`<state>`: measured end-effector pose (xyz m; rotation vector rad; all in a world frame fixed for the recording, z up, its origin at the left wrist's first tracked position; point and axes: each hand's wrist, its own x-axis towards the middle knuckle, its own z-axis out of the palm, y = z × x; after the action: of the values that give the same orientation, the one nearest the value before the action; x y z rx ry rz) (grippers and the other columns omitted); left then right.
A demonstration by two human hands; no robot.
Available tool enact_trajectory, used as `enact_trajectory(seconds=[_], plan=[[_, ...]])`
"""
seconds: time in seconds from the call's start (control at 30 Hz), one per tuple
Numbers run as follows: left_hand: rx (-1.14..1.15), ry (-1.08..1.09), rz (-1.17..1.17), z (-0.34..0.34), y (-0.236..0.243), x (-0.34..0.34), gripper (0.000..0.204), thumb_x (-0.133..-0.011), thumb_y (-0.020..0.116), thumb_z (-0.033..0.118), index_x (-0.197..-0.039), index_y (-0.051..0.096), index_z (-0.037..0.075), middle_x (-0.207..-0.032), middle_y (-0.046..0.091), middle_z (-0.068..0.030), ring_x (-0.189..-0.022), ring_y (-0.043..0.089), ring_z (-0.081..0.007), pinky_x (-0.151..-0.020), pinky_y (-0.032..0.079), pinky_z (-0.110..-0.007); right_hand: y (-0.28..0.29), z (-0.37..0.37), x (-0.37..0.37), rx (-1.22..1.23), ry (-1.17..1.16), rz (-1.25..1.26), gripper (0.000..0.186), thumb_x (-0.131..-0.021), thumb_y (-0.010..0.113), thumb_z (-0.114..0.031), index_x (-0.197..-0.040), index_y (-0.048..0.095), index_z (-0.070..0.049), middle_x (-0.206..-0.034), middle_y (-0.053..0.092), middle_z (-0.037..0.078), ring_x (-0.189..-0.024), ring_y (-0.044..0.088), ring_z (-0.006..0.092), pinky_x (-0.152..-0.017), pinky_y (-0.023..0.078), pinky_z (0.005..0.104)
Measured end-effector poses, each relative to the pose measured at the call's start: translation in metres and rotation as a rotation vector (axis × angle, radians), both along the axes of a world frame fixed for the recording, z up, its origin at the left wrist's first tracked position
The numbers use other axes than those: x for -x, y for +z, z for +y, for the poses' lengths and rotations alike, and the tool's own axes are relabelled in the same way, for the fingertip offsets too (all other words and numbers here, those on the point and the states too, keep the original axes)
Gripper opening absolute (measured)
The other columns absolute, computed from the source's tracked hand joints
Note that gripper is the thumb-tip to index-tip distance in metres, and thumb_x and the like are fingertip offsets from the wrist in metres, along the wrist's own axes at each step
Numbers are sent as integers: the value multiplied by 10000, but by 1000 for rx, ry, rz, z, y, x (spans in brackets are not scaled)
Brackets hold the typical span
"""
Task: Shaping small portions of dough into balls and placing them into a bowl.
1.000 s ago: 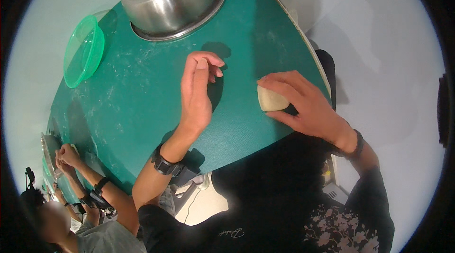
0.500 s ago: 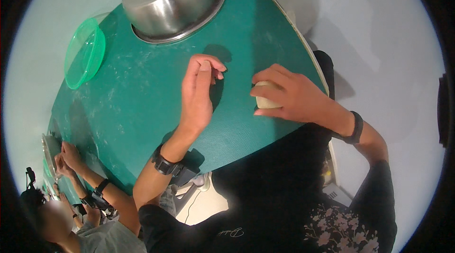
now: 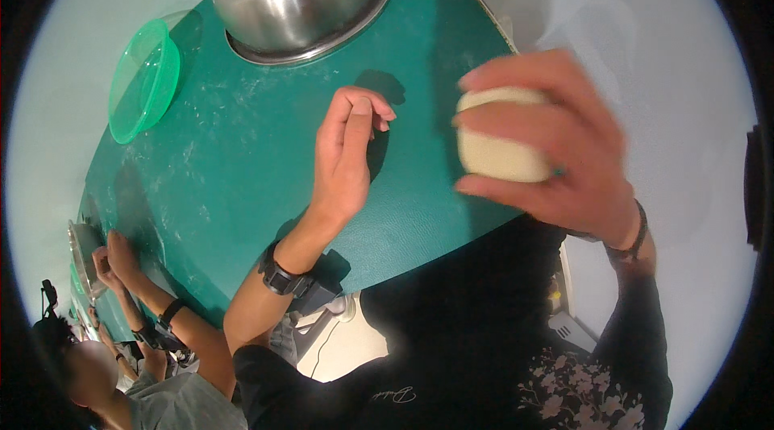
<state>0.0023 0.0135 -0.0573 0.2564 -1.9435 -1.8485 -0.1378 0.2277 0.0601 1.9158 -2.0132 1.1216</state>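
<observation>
My left hand rests over the green table surface near the middle, fingers curled in with the thumb against the index finger and nothing visible in them. To its right, my right hand grips a pale, rounded, dough-like lump from above, fingers over its top and thumb at its lower side; it looks raised off the surface and is blurred. Beyond my hands lies an upturned steel bowl. Faint white streaks mark the table.
A translucent green bowl sits at the table's far left. At lower left, a co-worker in grey has both hands beside a metal vessel. A pale wall borders the table on the right.
My right hand closed more fully round the pale lump, then rose with it toward the camera, so both look larger. My left hand has shifted only slightly in the picture.
</observation>
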Motion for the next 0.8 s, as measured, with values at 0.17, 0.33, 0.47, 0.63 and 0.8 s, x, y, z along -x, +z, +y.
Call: enact_trajectory(seconds=[0.17,0.33,0.47,0.63,0.8], plan=[[-32,-12,6,2,4,2,324,-1232,431,277,-1099,623,52,-1059,654,-30,-951,560,-122,-897,479,-295,-56,0,-13,-497,29,133,870,-775,953,-274,-1557,579,-202,-1390,650,97,-1266,647,335,-966,621,439],[-34,-6,-9,0,3,-1,312,-1230,433,254,-1097,619,42,-1062,648,-33,-962,560,-127,-913,486,-303,-26,3,-5,-386,-16,18,853,-792,945,-272,-1559,585,-174,-1389,650,99,-1259,653,323,-983,621,440],[-5,-6,9,1,-1,2,327,-1217,420,267,-1100,637,52,-1093,656,-50,-938,573,-130,-862,449,-294,-56,2,-13,-461,44,29,774,-801,931,-257,-1504,620,-163,-1387,649,94,-1237,660,328,-962,622,434],[-10,-7,0,-1,2,1,306,-1218,430,240,-1092,630,46,-1078,650,-43,-949,570,-128,-883,468,-296,-67,0,-8,-460,66,-4,582,-835,911,-222,-1364,679,-148,-1360,668,80,-1222,668,327,-952,627,438],[-16,-4,-3,-2,2,2,255,-1200,460,168,-1072,629,28,-1064,638,-41,-953,569,-132,-899,487,-301,-64,30,12,-382,80,-134,565,-834,910,-148,-1358,700,-149,-1349,685,76,-1251,665,321,-977,624,443]])
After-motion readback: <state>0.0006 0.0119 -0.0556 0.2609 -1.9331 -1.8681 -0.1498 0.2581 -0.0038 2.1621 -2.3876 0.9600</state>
